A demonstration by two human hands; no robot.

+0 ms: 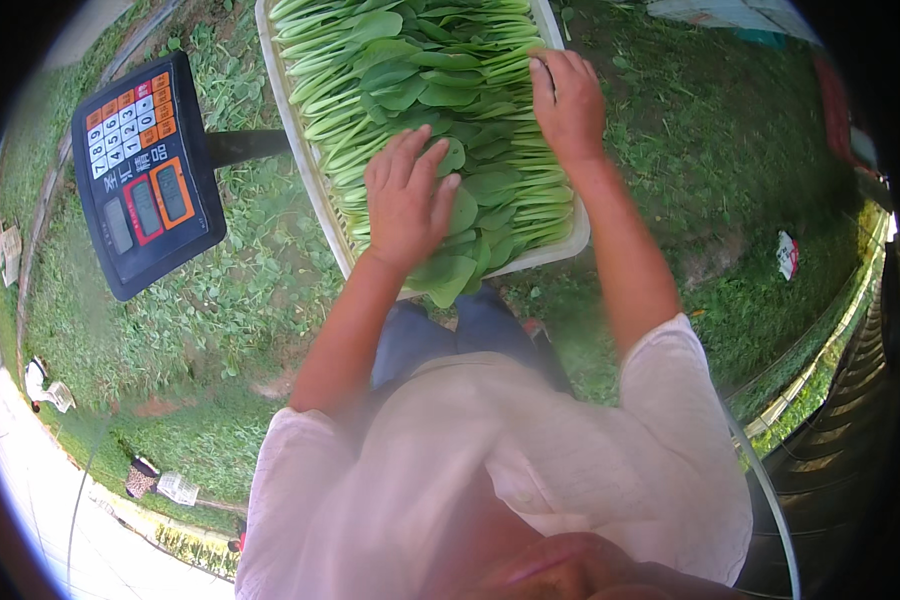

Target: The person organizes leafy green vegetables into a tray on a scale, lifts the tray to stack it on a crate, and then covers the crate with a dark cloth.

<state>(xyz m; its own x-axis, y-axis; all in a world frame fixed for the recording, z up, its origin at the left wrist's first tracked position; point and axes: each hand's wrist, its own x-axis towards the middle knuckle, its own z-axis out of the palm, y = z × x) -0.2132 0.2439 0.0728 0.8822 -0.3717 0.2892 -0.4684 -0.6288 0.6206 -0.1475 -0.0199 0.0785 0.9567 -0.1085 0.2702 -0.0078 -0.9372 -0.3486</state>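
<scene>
A white plastic crate (304, 165) before me is filled with leafy greens (397, 75). Their pale green stems point out to both sides and their leaves overlap along the middle. My left hand (409, 199) rests palm down on the leaves and stems at the left part of the crate, its fingers spread. At the right side, my right hand (568, 105) touches the stem ends beside the crate's rim. Its fingers lie close together, and whether they grip any stems is hidden.
A digital scale's keypad and display panel (146, 172) stands left of the crate on a dark post (247, 146). Low green plants (217, 315) cover the ground. A white bag (787, 255) lies at right. Two people (36, 379) with pale crates (178, 487) are far off at left.
</scene>
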